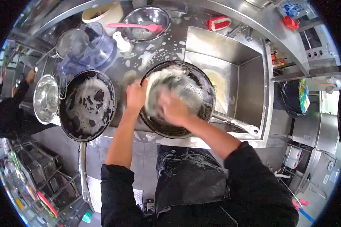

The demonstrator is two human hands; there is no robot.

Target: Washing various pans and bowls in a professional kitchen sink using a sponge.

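Observation:
A large dark frying pan, wet with suds, rests partly over the left edge of the sink, its metal handle pointing right. My left hand grips the pan's left rim. Inside the pan, my right hand is blurred against the foamy surface; whether it holds a scourer cannot be seen. To the left, a second sudsy frying pan overhangs the counter's front edge, with its handle towards me.
A stainless steel sink lies at right, a red-and-white scrub brush behind it. A steel bowl holds a pink spatula. Clear plastic containers and a metal bowl stand left. Another person is at far left.

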